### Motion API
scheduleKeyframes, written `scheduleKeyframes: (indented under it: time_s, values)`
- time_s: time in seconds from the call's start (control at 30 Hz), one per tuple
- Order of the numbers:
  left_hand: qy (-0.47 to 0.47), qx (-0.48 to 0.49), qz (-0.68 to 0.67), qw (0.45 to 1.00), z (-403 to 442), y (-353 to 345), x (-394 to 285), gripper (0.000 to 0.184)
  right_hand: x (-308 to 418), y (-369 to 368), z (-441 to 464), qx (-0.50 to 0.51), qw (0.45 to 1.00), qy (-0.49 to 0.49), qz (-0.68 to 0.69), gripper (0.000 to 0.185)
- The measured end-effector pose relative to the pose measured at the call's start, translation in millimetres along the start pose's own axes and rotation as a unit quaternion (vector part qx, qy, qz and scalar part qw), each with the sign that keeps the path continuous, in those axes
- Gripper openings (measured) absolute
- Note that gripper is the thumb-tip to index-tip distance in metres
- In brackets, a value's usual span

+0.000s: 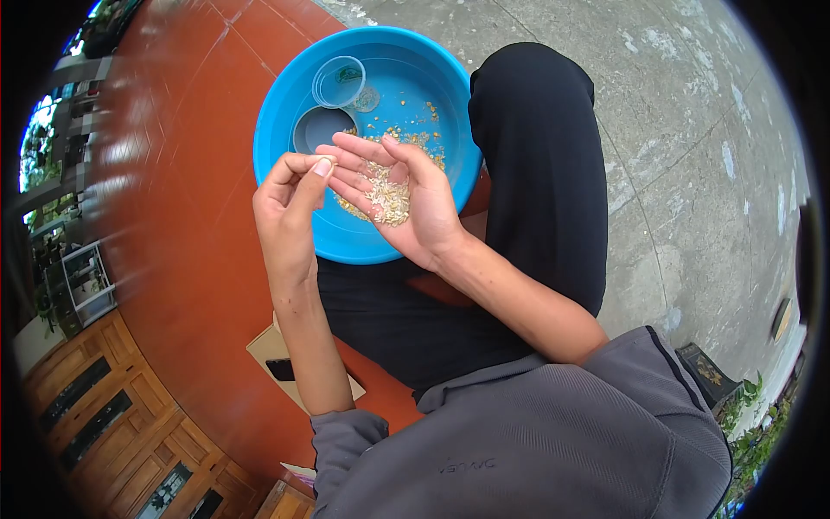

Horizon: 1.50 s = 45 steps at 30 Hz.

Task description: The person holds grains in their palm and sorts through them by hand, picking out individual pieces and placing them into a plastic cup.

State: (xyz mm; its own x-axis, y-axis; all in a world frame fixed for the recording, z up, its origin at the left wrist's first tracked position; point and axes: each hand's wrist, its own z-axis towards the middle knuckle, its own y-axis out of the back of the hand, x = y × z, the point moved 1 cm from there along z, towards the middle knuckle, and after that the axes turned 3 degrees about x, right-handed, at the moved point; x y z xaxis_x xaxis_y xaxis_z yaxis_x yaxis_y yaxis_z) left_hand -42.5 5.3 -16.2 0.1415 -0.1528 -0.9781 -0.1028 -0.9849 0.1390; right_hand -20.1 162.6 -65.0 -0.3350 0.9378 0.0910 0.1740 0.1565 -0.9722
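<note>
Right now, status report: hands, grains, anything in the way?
Left hand pinched, contents too small to tell. Right hand open, palm up, bearing pale slender grains. Nothing seen covering the grains; blue basin beneath, clear plastic cup inside.

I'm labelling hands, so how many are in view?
2: the left hand, thumb and finger pinched together, and the right hand, palm up with pale grains, over the blue basin.

1. Consists of red tiled floor, bordering grey concrete.
2. Bears a tan flat piece on the red tiles.
3. Carries, inside a blue basin, a grey bowl, a clear plastic cup and loose yellow grains.
</note>
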Motion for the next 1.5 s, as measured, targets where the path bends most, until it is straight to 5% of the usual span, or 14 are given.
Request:
scheduleKeyframes:
  time_s: [0.2,0.4,0.7,0.97,1.1,1.17,1.3,1.33,1.43,1.5]
  values:
    - [-0.05,0.014,0.225,0.973,-16,-7,-13,0.013,-1,2,0,-0.004,1.0,0.006,-0.011,0.063]
    - [-0.091,-0.047,0.135,0.985,2,-11,-11,0.015,-1,2,1,0.005,1.0,-0.002,-0.023,0.067]
    - [-0.098,-0.121,0.287,0.945,119,11,45,0.024,7,4,-1,-0.007,1.0,0.012,-0.017,0.072]
    - [-0.084,-0.161,0.267,0.946,117,-8,36,0.03,6,7,-1,0.012,1.0,0.006,0.004,0.075]
    - [-0.073,-0.212,-0.071,0.972,91,-13,22,0.034,9,-3,-3,0.033,0.999,-0.001,0.01,0.077]
    - [-0.08,-0.229,-0.293,0.925,66,-27,21,0.032,12,-9,-4,0.038,0.999,-0.004,0.012,0.077]
    - [-0.061,-0.252,-0.399,0.88,19,-58,31,0.03,27,-29,-4,0.036,0.998,-0.037,0.023,0.074]
    - [-0.055,-0.207,-0.402,0.89,9,-59,36,0.04,32,-34,-3,0.044,0.997,-0.046,0.037,0.072]
    - [-0.114,-0.097,-0.61,0.778,-9,-53,27,0.052,47,-55,7,0.06,0.996,-0.063,0.014,0.071]
    - [-0.181,-0.067,-0.563,0.803,-20,-45,6,0.061,58,-70,16,0.085,0.993,-0.08,-0.029,0.07]
